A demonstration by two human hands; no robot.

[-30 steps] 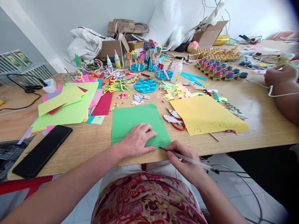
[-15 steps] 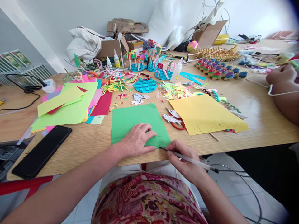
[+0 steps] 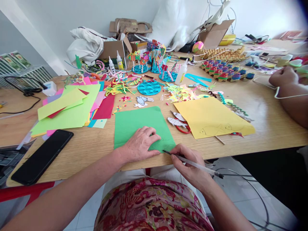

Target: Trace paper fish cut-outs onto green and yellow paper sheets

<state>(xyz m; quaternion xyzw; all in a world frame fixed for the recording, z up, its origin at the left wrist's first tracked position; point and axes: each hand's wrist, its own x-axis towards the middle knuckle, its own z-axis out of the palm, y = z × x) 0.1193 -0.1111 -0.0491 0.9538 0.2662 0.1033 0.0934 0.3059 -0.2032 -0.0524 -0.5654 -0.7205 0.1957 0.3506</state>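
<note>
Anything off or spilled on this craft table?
Yes. The green sheet under the left hand overhangs the table edge where the right hand puts the pen to it. Red-handled scissors lie half buried under the yellow sheet.

A black phone (image 3: 42, 156) lies at my left, near a stack of coloured paper (image 3: 69, 107). To the right — a yellow sheet (image 3: 211, 117), red scissors (image 3: 182, 128) just beside it, and glue bottles (image 3: 115, 63) further back.
</note>
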